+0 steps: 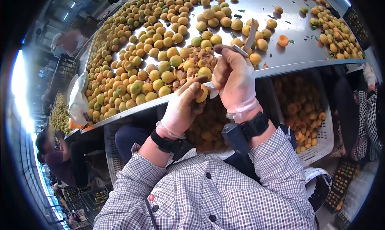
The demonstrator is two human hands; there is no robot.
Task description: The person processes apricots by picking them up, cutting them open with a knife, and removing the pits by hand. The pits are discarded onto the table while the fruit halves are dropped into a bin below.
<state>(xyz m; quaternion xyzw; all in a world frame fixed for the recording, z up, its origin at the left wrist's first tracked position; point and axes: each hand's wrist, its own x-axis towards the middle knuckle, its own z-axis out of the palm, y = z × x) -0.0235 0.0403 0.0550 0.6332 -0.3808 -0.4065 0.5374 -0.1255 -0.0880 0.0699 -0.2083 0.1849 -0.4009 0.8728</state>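
Observation:
My left hand [182, 107], in a thin stained glove, is closed around a yellow-orange apricot [202, 93] just in front of the table edge. To its right, my right hand [236, 77], gloved too, grips a knife [250, 36] whose curved blade points up and away from me. A small pale rounded tip [214, 93] shows below the right fingers, beside the apricot; whether it belongs to the knife I cannot tell. Beyond both hands, a heap of brown pits and scraps [200, 56] lies on the metal table [288, 41] among many whole apricots [138, 87].
Below the table edge, a white crate [327, 133] of apricot pieces stands at right, and more pieces [208, 127] lie between my arms. A white bucket [319, 178] is at my right side. Other people [60, 158] sit at left; a patterned sleeve [363, 113] shows at far right.

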